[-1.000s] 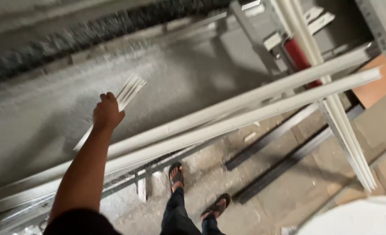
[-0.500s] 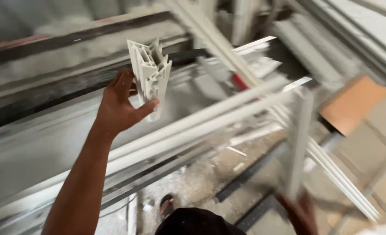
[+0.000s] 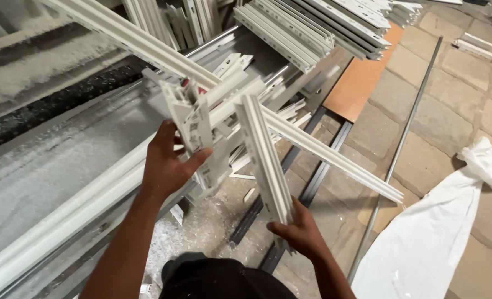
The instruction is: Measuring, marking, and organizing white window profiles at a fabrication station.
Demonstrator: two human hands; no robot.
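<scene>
Nearest, low over the floor: right hand (image 3: pixel 300 235) grips short white ribbed plastic profile (image 3: pixel 265 160) by its lower end, upright. Left hand (image 3: pixel 165 166) clasps hollow-chambered white profile offcut (image 3: pixel 193 119), cut end upward, exposing its chambers. Beyond, long white profile lengths (image 3: pixel 334 160) lean diagonally.

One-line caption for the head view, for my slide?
Left hand and right hand each grip a short white plastic profile above long white profiles.
</scene>
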